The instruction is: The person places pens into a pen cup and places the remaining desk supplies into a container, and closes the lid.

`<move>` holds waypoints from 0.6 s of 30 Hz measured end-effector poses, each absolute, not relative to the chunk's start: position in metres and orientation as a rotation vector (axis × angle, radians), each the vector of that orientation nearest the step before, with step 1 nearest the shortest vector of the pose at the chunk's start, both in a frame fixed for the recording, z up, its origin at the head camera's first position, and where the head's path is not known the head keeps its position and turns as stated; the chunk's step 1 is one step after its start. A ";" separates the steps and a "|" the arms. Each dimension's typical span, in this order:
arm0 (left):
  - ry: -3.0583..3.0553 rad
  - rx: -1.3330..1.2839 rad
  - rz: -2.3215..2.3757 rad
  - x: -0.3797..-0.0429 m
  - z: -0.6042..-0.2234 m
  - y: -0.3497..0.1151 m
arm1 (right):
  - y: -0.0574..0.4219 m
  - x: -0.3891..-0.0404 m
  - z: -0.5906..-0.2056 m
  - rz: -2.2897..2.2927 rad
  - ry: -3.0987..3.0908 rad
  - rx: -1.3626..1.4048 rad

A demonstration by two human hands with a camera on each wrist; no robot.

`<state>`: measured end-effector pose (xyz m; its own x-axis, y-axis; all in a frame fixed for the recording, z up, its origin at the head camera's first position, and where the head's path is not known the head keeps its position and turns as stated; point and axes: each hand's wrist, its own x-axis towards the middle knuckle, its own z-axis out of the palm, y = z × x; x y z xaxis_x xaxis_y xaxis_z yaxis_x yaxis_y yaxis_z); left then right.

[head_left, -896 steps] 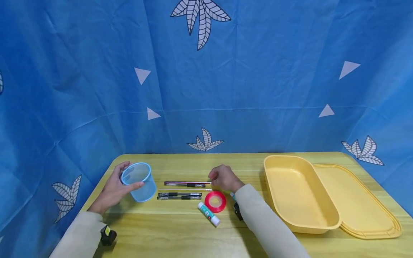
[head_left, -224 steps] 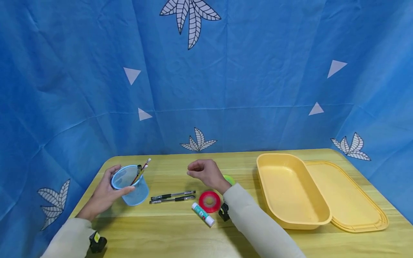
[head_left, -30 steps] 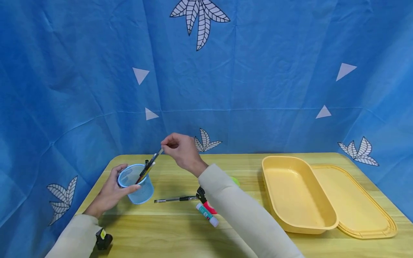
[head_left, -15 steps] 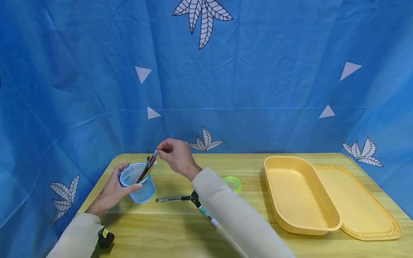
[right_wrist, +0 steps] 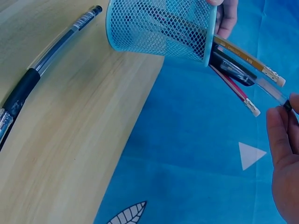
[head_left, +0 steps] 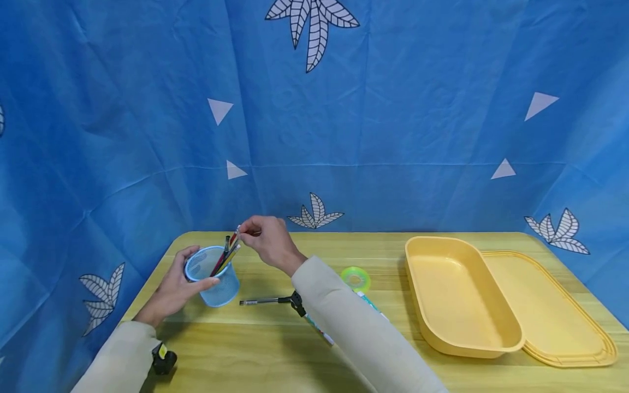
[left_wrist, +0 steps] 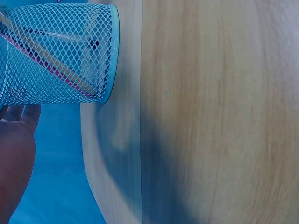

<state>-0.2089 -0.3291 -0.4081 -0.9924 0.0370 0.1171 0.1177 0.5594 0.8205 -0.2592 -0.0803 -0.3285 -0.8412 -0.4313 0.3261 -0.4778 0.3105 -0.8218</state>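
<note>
My left hand [head_left: 172, 289] grips the light-blue mesh pen cup [head_left: 221, 288] around its rim, thumb at the front. My right hand [head_left: 270, 241] pinches the end of a clear gel pen [right_wrist: 270, 87], whose lower part is inside the cup. Beside it in the cup stand a yellow HB pencil [right_wrist: 243, 55], a red pencil [right_wrist: 236, 87] and a black pen [head_left: 227, 242], all leaning right. Another black gel pen [head_left: 260, 301] lies on the table under my right wrist.
My right sleeve partly covers a glue stick [head_left: 320, 331] and a white-and-teal stick [head_left: 372, 303]; the red tape roll is hidden. A green tape roll [head_left: 356, 278] lies behind it. At right are a yellow bin [head_left: 457, 295] and its lid [head_left: 555, 314].
Since about thirty seconds ago, pencils and pens have gone from the table into the cup. Over the last second my right hand lowered the gel pen into it; my left hand kept its grip.
</note>
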 end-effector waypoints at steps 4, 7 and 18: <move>-2.692 -0.132 -1.434 -0.209 -0.409 -0.330 | -0.081 -0.259 -0.329 1.587 -2.507 0.876; -2.695 -0.141 -1.421 -0.209 -0.408 -0.329 | -0.082 -0.259 -0.330 1.578 -2.511 0.879; -2.698 -0.153 -1.426 -0.208 -0.407 -0.329 | -0.070 -0.259 -0.334 1.574 -2.493 0.894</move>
